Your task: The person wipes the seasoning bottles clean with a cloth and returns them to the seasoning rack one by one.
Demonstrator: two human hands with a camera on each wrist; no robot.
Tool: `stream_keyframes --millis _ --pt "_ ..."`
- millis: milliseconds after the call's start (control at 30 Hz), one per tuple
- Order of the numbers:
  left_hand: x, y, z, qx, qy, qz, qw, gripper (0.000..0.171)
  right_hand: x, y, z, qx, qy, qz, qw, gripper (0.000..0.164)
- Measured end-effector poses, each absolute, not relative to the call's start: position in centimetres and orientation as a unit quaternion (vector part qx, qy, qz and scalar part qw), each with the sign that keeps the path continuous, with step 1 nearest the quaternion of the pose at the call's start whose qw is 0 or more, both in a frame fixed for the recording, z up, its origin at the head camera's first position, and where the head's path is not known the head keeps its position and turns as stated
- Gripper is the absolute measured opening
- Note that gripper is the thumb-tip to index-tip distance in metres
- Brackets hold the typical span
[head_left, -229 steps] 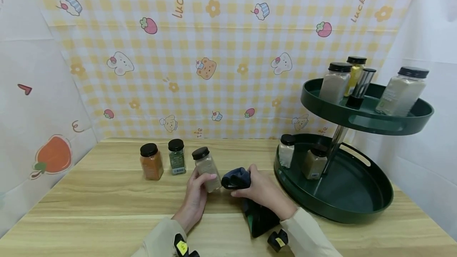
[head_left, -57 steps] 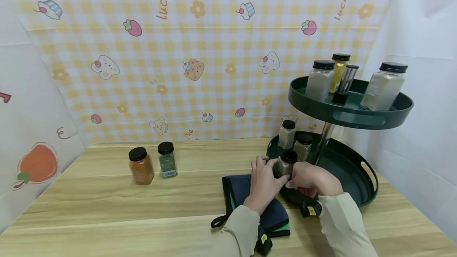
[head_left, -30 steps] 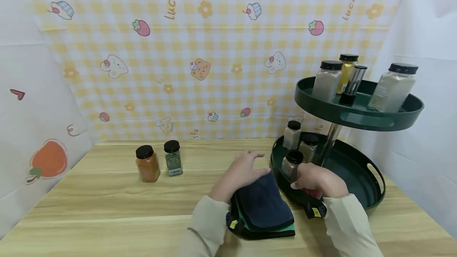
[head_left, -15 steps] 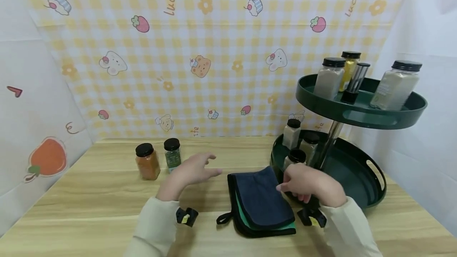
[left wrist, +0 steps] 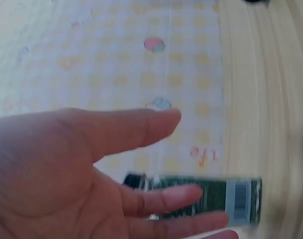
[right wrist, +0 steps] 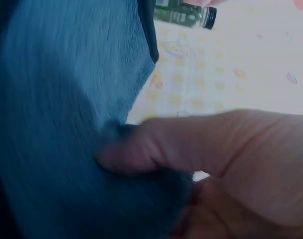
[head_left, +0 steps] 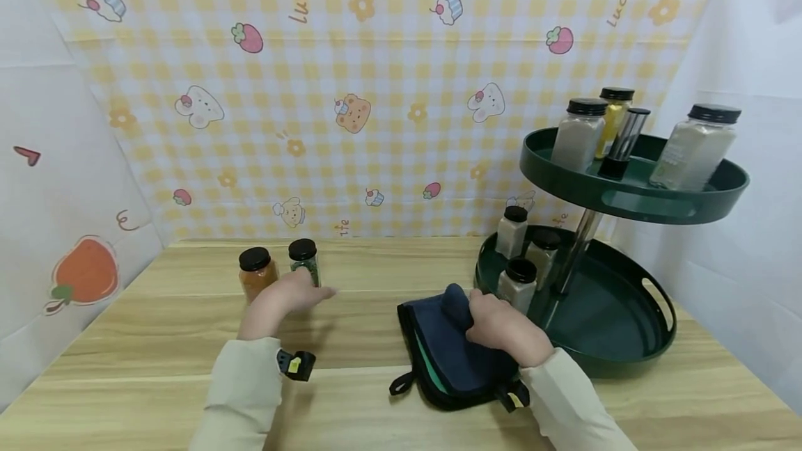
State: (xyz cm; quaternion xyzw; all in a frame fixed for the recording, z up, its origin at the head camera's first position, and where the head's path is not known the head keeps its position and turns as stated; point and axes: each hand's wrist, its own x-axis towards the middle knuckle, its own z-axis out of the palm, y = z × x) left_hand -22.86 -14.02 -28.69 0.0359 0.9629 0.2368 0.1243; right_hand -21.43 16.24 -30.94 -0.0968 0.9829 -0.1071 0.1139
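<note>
My right hand [head_left: 504, 326] pinches an upper corner of a folded dark navy cloth [head_left: 438, 329] with black edging, which lies on the table. In the right wrist view the thumb presses into the cloth [right wrist: 57, 114]. My left hand [head_left: 285, 301] has its fingers extended and thumb apart, just in front of a green herb jar [head_left: 304, 254] with a black lid. The left wrist view shows the jar [left wrist: 239, 196] behind the fingers; contact cannot be told. An orange spice jar [head_left: 253, 277] stands to the left, partly hidden by the left hand.
A two-tier dark green tray rack [head_left: 626, 357] stands at the right. Three jars are on its lower tier, including a front jar [head_left: 517, 285] near the rim. Its upper tier [head_left: 564, 179] bears several more containers. A patterned curtain [head_left: 401, 89] hangs behind the wooden table [head_left: 150, 353].
The pale jar went from the table to the rack's lower tier, and both hands let it go. The left hand moved left to the herb jar; the right hand took hold of the cloth.
</note>
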Motion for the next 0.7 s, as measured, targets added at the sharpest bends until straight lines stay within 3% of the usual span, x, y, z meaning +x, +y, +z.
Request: stream_keyframes --millis 200,367,567,700 --pt "-23.4 -15.8 -29.2 -0.003 0.963 0.239 0.122 0.074 -20.4 15.2 -31.7 -0.128 0.986 -0.107 0.009 0.023" --pt "-23.9 -16.2 -29.9 -0.016 0.953 0.281 0.115 0.078 -19.6 13.6 -32.3 -0.145 0.983 -0.089 -0.075 0.022" --pt "-24.5 -16.3 -31.2 -0.026 0.940 0.326 0.101 0.083 -18.7 11.6 -32.6 -0.163 0.982 -0.069 -0.069 0.025" --pt "-25.1 -16.3 -32.3 -0.029 0.931 0.355 0.086 0.089 -18.2 10.2 -33.1 -0.184 0.981 -0.038 -0.046 0.046"
